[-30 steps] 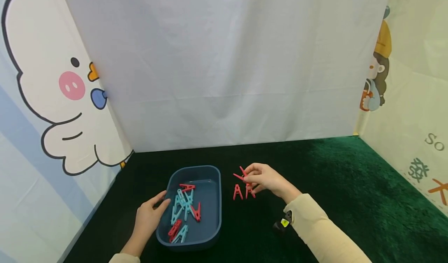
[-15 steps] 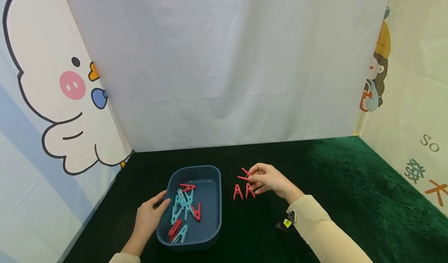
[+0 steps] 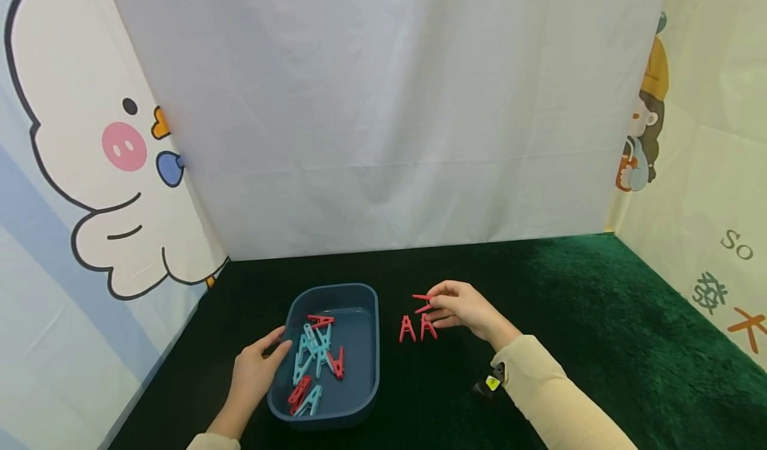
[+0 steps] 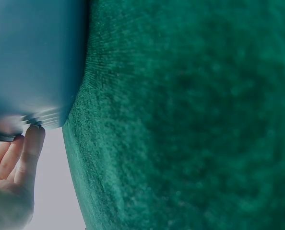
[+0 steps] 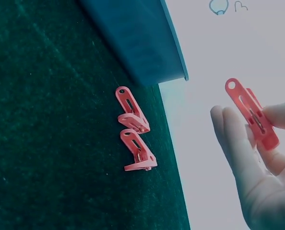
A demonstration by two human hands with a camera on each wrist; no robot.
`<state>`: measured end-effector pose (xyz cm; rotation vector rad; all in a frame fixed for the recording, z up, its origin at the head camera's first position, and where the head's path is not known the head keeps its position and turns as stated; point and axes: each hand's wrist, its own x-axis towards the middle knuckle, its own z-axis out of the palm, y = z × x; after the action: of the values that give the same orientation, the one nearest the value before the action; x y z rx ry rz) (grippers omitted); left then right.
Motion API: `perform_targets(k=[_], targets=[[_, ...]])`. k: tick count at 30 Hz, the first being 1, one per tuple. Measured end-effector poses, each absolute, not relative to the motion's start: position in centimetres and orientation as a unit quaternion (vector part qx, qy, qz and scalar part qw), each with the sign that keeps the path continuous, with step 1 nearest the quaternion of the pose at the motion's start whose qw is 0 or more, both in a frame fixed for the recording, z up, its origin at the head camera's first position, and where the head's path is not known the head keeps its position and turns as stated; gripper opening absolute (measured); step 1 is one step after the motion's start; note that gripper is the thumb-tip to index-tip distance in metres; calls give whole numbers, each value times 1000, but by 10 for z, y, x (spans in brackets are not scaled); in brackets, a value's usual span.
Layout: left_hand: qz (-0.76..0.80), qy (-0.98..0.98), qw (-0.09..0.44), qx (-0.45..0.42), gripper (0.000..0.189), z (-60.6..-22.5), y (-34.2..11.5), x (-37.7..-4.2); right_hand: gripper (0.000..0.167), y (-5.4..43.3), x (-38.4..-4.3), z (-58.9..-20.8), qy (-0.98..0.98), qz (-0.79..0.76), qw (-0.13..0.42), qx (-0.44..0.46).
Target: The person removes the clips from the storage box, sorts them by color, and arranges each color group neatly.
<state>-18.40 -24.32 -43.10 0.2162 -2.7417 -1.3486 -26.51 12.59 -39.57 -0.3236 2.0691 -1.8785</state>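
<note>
In the head view, my left hand (image 3: pixel 254 370) is at the left side of a blue plastic bin (image 3: pixel 362 363), its thumb over the rim and its fingers along the outside wall. The left wrist view shows fingertips (image 4: pixel 33 132) against the bin's outer wall. Right of the bin, my right hand (image 3: pixel 464 309) pinches a red clothespin (image 5: pixel 252 112) between thumb and fingers, above the cloth. Two more red clothespins, one on the left (image 3: pixel 407 329) and one on the right (image 3: pixel 427 328), stand close together just below that hand.
Several light blue clothespins (image 3: pixel 309 347) and several red ones (image 3: pixel 320 320) lie in the bin's left half. Dark green cloth (image 3: pixel 575 317) covers the table. A white curtain (image 3: pixel 383 117) hangs behind it, with printed sheets left and right.
My right hand has shifted slightly right, and the clothespin in it has turned to point more to the left. My left hand and the bin have stayed still.
</note>
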Motion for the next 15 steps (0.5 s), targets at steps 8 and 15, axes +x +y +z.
perform_targets(k=[8,15], targets=[[-444,-893,39,70,50,-432,-243,-185,25,127,-268,-399,715,-671,165,-105],[-446,-891,37,71,49,-431,-243,-185,27,127,-266,-397,710,-676,170,-102]])
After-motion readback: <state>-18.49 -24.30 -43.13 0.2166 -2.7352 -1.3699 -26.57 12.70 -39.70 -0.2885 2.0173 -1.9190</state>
